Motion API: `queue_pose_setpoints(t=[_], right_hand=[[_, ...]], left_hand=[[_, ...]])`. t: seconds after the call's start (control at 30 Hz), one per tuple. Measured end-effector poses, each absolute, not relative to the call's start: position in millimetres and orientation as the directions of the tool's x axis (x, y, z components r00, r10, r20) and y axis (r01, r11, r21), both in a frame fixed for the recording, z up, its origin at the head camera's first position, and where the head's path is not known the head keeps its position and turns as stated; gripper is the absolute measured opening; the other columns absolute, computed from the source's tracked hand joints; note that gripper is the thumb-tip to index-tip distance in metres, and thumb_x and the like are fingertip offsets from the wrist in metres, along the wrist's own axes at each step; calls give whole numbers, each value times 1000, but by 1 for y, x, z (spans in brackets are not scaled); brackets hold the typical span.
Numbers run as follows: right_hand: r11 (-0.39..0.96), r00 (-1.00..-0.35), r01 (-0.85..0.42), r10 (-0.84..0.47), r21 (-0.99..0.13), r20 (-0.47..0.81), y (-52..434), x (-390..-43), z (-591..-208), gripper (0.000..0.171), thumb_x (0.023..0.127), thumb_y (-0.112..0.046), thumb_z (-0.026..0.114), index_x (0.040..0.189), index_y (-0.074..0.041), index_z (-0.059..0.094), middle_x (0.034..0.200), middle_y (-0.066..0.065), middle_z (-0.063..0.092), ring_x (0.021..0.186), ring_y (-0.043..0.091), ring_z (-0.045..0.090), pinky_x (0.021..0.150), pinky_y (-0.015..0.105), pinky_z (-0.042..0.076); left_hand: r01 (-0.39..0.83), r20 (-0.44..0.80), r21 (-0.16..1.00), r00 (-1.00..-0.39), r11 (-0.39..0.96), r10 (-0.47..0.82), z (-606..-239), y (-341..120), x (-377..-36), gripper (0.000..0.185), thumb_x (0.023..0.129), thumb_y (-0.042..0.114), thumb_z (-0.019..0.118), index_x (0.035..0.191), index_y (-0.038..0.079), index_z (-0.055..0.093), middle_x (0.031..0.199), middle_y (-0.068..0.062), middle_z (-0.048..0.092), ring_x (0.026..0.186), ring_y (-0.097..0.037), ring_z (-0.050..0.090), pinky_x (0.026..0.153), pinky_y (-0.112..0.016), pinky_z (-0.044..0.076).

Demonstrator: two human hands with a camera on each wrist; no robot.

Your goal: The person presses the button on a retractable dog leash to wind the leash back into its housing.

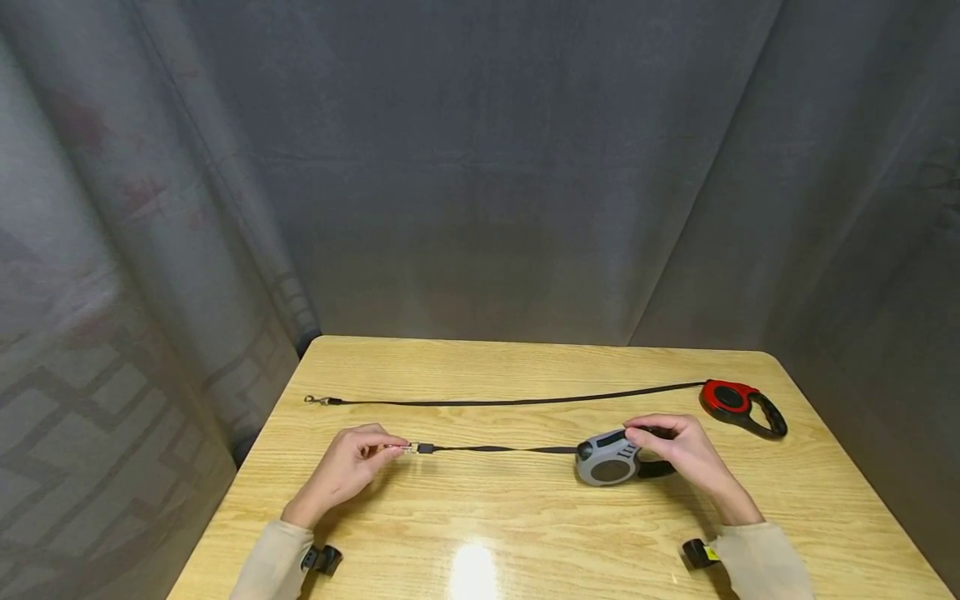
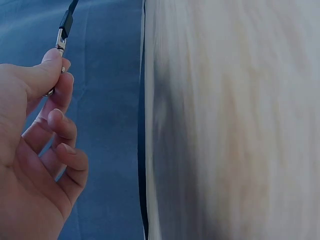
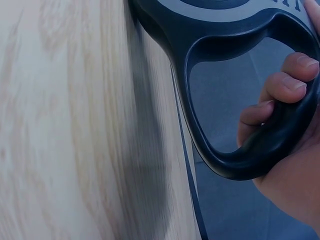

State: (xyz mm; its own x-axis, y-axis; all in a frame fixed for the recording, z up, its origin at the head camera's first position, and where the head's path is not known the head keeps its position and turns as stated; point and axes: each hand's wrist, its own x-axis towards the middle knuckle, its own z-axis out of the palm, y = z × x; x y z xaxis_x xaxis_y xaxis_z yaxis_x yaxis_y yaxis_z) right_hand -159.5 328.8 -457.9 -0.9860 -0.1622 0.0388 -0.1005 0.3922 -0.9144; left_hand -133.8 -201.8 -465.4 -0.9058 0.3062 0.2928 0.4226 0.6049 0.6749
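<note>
In the head view my right hand (image 1: 684, 450) grips the black handle (image 3: 280, 145) of a grey retractable dog leash (image 1: 609, 458). Three or more of its fingers (image 3: 287, 87) curl through the handle loop in the right wrist view. From the grey case a black strap (image 1: 502, 449) stretches left across to a metal snap hook (image 1: 412, 448). My left hand (image 1: 348, 462) pinches that hook between thumb and forefinger. Part of the hook (image 2: 61, 42) is hidden by the thumb in the left wrist view; the other fingers curl loosely below.
Behind the hands, a red retractable leash (image 1: 727, 396) lies on the wooden table (image 1: 525, 525) at the right. Its black strap (image 1: 517, 402) runs left to a metal clip (image 1: 317, 400). Grey curtains (image 1: 480, 183) hang behind the table and on both sides.
</note>
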Motion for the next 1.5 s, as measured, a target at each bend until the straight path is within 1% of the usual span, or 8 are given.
queue_pose_setpoints(t=[0.07,0.3,0.6,0.87,1.07,1.13,1.3,1.5], right_hand=[[398,-987,-94,-159,-912,32,328,-160,-458,26,98,-16,78,117,2,79,104,-21,77,97,-5,68,81,21,57],[406,-987,-99,-159,-908,37,326,-161,-459,25,97,-14,79,116,2,80,106,-16,79,97,-5,66,81,21,56],[386,-983,-120,-172,-915,56,324,-162,-458,25,97,-13,78,116,3,80,103,-20,77,95,-4,68,80,21,56],[391,-983,-123,-175,-912,57,322,-161,-457,25,97,-14,79,116,2,80,106,-17,78,97,-4,67,82,21,56],[385,-984,-124,-170,-915,62,320,-161,-456,22,96,-15,80,113,0,81,106,-9,81,96,-3,68,81,21,56],[388,-984,-125,-167,-913,63,319,-161,-456,22,96,-15,80,113,-1,81,106,-9,81,96,-3,68,81,21,56],[385,-983,-130,-173,-914,67,318,-161,-455,24,96,-15,80,114,2,81,104,-19,78,97,-4,69,82,21,56],[372,-978,-154,-188,-916,88,315,-161,-455,24,95,-12,80,114,4,80,104,-17,79,96,-4,69,81,20,56]], left_hand=[[424,292,671,-905,608,309,-465,-201,-134,13,96,17,79,105,25,85,84,3,74,66,0,49,59,-21,43],[406,265,675,-913,616,311,-465,-201,-134,12,96,19,79,104,27,85,82,4,71,67,0,49,61,-21,44],[416,271,675,-908,609,319,-465,-200,-135,11,96,18,79,103,25,85,81,4,72,67,-2,50,60,-22,44],[420,277,679,-906,602,320,-465,-198,-135,11,96,17,80,102,25,85,81,4,71,67,-1,50,60,-22,44],[428,276,675,-902,601,332,-466,-197,-135,10,96,18,79,101,25,84,81,10,71,67,1,50,60,-21,45],[423,272,675,-904,605,329,-465,-197,-134,10,97,19,79,101,26,84,81,9,71,67,1,49,60,-21,44],[417,268,675,-907,608,325,-464,-197,-134,10,97,20,79,101,27,84,81,9,71,67,0,50,60,-21,44],[419,278,673,-907,610,317,-464,-195,-134,11,94,17,81,99,27,84,80,17,68,66,1,49,59,-21,44]])
